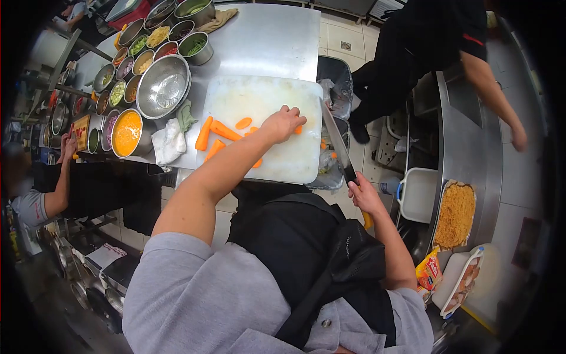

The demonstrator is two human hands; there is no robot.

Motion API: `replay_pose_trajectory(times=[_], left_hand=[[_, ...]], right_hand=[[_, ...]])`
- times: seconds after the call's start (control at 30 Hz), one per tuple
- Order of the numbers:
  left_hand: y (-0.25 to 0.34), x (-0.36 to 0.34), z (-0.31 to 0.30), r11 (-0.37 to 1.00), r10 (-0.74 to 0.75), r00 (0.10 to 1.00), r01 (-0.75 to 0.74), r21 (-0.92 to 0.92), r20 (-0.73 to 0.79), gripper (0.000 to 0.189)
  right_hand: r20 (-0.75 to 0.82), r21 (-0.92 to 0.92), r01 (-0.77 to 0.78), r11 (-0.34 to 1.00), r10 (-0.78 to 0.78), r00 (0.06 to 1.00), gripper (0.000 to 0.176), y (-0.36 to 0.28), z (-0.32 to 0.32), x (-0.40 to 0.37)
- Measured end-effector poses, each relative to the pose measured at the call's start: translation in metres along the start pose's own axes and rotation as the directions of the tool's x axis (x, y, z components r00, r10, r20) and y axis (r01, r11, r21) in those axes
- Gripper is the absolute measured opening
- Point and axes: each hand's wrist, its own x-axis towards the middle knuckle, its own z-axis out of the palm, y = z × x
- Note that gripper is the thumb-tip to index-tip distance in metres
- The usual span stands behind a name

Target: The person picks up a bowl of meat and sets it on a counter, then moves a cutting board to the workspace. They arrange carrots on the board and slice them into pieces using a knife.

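My left hand (285, 125) is on the white cutting board (277, 94), its fingers bent over an orange carrot piece (298, 130) that partly shows beneath them. My right hand (365, 194) grips the dark handle of a kitchen knife (336, 137). The long blade points away from me, just off the board's right edge and above a bin. Peeled carrots (204, 133) lie at the board's left side. A cut carrot slice (243, 123) sits near its middle, and more pieces are partly hidden by my left forearm.
A bin with a clear liner (333, 171) stands right of the board. Left are a steel bowl (164, 87), a pot of orange liquid (127, 133), a white cloth (168, 143) and several ingredient tins. Co-workers stand at far left and upper right. A tray of golden crumbs (454, 215) is at right.
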Motion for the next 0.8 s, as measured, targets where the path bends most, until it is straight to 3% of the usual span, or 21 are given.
replay_pose_trajectory(times=[0.07,0.1,0.13,0.17,0.23,0.33,0.37,0.6,0.8], left_hand=[[-0.010,-0.007,0.014,0.988,0.081,0.928,-0.123,-0.092,-0.364,0.045],[-0.003,-0.017,0.007,0.988,0.084,0.927,-0.125,-0.091,-0.366,0.045],[0.005,-0.029,0.001,0.971,-0.086,0.900,-0.019,-0.237,-0.428,0.046],[0.012,-0.037,-0.003,0.920,-0.260,0.850,0.075,-0.384,-0.458,0.047],[0.014,-0.042,0.008,0.917,-0.256,0.833,0.049,-0.396,-0.490,0.045],[0.014,-0.034,0.032,0.932,-0.204,0.815,-0.008,-0.362,-0.542,0.037],[0.013,-0.030,0.034,0.950,-0.144,0.816,-0.044,-0.309,-0.560,0.032],[0.005,-0.030,0.028,0.954,-0.101,0.844,-0.067,-0.292,-0.526,0.025],[0.008,-0.023,0.035,0.952,-0.114,0.789,-0.088,-0.293,-0.604,0.026]], right_hand=[[0.050,-0.040,0.014,0.999,-0.012,0.999,0.025,-0.005,-0.003,0.011],[0.047,-0.160,0.082,0.984,-0.075,0.996,0.024,-0.013,-0.003,0.015],[0.051,-0.277,0.147,0.950,-0.138,0.989,0.024,-0.021,-0.003,0.020],[0.050,-0.274,0.146,0.950,-0.138,0.989,0.024,-0.029,-0.003,0.025],[-0.004,-0.666,0.233,0.708,-0.316,0.949,0.021,-0.045,0.001,0.033],[0.042,-0.778,0.181,0.601,-0.238,0.970,0.022,-0.066,0.012,0.046],[0.068,-0.782,0.210,0.586,-0.255,0.965,0.020,-0.066,0.018,0.046],[0.056,-0.803,0.186,0.567,-0.239,0.970,0.019,-0.088,0.018,0.036],[0.118,-0.823,0.224,0.522,-0.230,0.966,0.023,-0.106,0.012,0.020]])
